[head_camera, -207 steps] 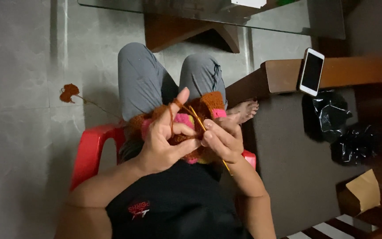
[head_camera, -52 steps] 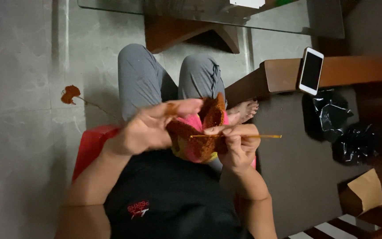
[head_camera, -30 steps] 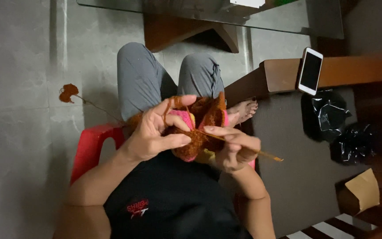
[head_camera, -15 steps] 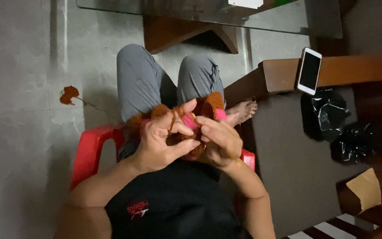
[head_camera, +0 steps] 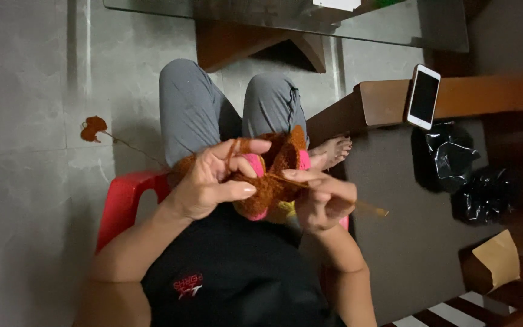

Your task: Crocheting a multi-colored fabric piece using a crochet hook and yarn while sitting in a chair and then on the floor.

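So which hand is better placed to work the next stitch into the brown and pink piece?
Probably the right hand: it pinches the crochet hook, whose tip lies against the brown and pink crochet piece. The left hand grips the piece, with brown yarn looped over a finger.

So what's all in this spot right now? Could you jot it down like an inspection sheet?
Surface: grey tiled floor; the person sits on a red plastic chair.
Job's things: orange-brown and pink crochet piece; thin hook; orange yarn ball lying on the floor.
Clutter: white phone on a wooden bench; black bags; brown paper bag.
Fingers: left hand grips the piece, yarn across it; right hand holds the hook.
Cables: nothing seen; only a yarn strand.
Surroundings: glass table ahead.
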